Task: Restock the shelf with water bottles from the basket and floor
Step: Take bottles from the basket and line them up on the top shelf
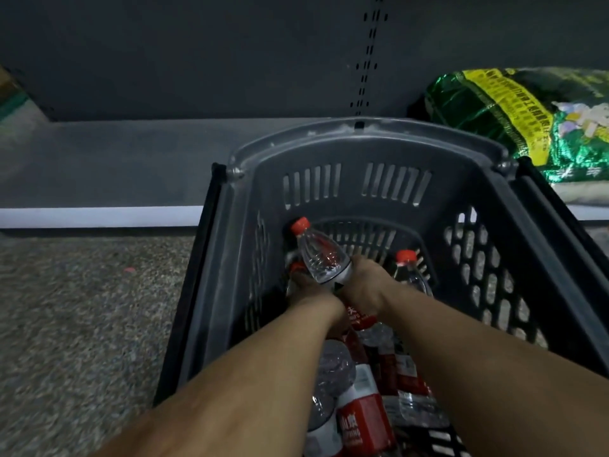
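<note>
both hands are down in the basket, picking stock: the left hand and right hand wrap round one water bottle, tilted, cap up. next it needs lifting over the rim onto the shelf. clear ribbed plastic, red caps and labels; slotted grey basket; speckled floor

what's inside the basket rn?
Inside the grey basket: red-capped water bottles, one bottle gripped by both hands. The arms cover the middle, so no full count.
</note>
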Demonstrator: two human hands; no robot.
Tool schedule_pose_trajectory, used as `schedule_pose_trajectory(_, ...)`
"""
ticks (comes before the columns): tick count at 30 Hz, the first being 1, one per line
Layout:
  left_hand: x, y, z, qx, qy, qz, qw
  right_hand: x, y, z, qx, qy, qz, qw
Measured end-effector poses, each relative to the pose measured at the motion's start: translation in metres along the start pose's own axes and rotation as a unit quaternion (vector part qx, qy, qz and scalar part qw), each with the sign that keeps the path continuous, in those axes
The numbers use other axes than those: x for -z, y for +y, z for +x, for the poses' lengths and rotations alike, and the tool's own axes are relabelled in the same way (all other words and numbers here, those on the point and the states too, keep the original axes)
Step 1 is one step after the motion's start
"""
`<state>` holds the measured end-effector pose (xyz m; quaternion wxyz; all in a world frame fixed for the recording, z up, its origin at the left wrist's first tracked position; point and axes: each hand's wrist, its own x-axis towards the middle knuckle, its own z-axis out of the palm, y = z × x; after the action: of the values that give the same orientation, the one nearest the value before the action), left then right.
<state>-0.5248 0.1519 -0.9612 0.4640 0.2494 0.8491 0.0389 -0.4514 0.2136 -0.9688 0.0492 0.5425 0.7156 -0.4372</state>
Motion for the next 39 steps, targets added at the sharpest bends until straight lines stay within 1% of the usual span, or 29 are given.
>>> schedule_pose_trajectory(1, 0.000, -0.001, 0.003, 0.002, 0.008, -0.016, 1.000, 0.000, 0.001, -0.001, 0.000, 0.006, 0.020, 1.000)
schedule_pose_trajectory(2, 0.003, 0.001, -0.002, 0.003, 0.022, -0.007, 1.000, 0.001, 0.001, -0.003, 0.001, 0.017, 0.045, 0.999)
schedule_pose_trajectory(5, 0.015, 0.001, -0.015, -0.038, 0.083, -0.031, 0.995, 0.011, -0.004, -0.018, 0.007, 0.065, 0.113, 0.991)
schedule_pose_trajectory(7, 0.028, 0.005, -0.036, -0.066, 0.104, -0.099, 0.987, 0.027, -0.013, -0.036, 0.014, 0.086, 0.191, 0.978)
schedule_pose_trajectory(9, 0.046, 0.012, -0.069, -0.082, 0.131, -0.167, 0.974, 0.051, -0.028, -0.062, 0.029, 0.111, 0.245, 0.963)
schedule_pose_trajectory(11, 0.069, 0.025, -0.112, -0.115, 0.158, -0.222, 0.955, 0.080, -0.047, -0.092, 0.057, 0.128, 0.272, 0.952)
schedule_pose_trajectory(15, 0.133, 0.054, -0.216, -0.204, 0.158, -0.325, 0.910, 0.157, -0.104, -0.175, 0.102, 0.163, 0.322, 0.927)
schedule_pose_trajectory(19, 0.216, 0.083, -0.347, -0.276, 0.120, -0.385, 0.872, 0.254, -0.184, -0.278, 0.158, 0.152, 0.332, 0.918)
schedule_pose_trajectory(22, 0.287, 0.111, -0.441, -0.334, 0.106, -0.414, 0.840, 0.334, -0.255, -0.354, 0.200, 0.134, 0.321, 0.916)
schedule_pose_trajectory(25, 0.364, 0.146, -0.530, -0.382, 0.125, -0.406, 0.821, 0.418, -0.331, -0.424, 0.261, 0.134, 0.282, 0.914)
schedule_pose_trajectory(28, 0.435, 0.179, -0.610, -0.428, 0.149, -0.394, 0.800, 0.486, -0.400, -0.484, 0.306, 0.140, 0.245, 0.909)
schedule_pose_trajectory(32, 0.505, 0.217, -0.693, -0.483, 0.196, -0.390, 0.759, 0.553, -0.468, -0.544, 0.345, 0.169, 0.273, 0.882)
schedule_pose_trajectory(34, 0.530, 0.235, -0.724, -0.508, 0.193, -0.388, 0.744, 0.582, -0.492, -0.567, 0.345, 0.190, 0.282, 0.875)
schedule_pose_trajectory(36, 0.550, 0.254, -0.751, -0.524, 0.186, -0.386, 0.736, 0.610, -0.508, -0.583, 0.337, 0.211, 0.295, 0.869)
schedule_pose_trajectory(39, 0.574, 0.284, -0.782, -0.544, 0.174, -0.380, 0.728, 0.649, -0.528, -0.604, 0.325, 0.230, 0.287, 0.871)
